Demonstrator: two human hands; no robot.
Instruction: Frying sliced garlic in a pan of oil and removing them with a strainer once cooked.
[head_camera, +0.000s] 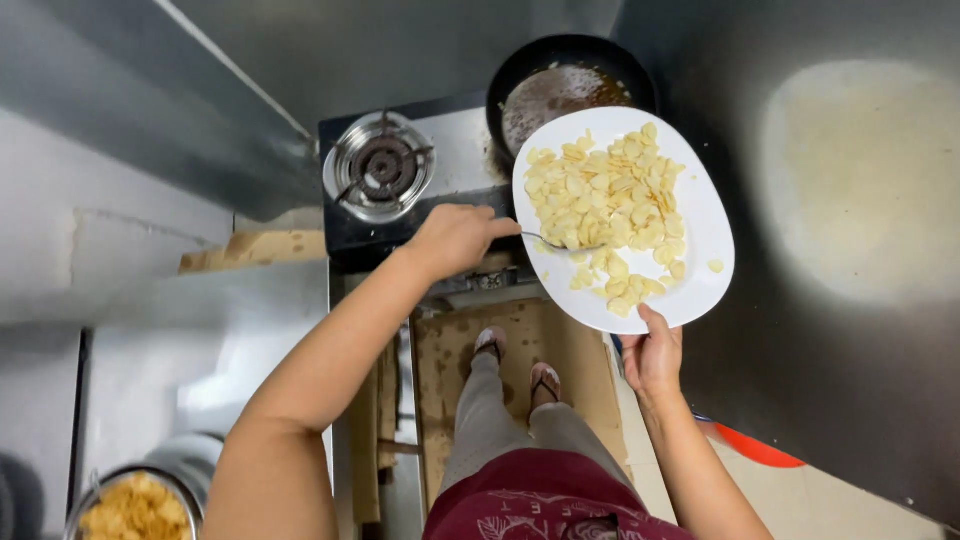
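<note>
Our right hand (652, 355) grips the near rim of a white plate (706, 215) heaped with pale sliced pieces (610, 205), held tilted just beside a dark frying pan (560, 85) on the two-burner stove (450, 160). Our left hand (455, 238) clasps a spoon (560, 244), its bowl touching the slices.

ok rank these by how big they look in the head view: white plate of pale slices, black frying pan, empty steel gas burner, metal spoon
1. White oval plate, though it is held up nearer the camera, which may enlarge it.
2. Black round frying pan, partly hidden behind the plate.
3. Round steel gas burner.
4. Thin metal spoon, in the left hand.
</note>
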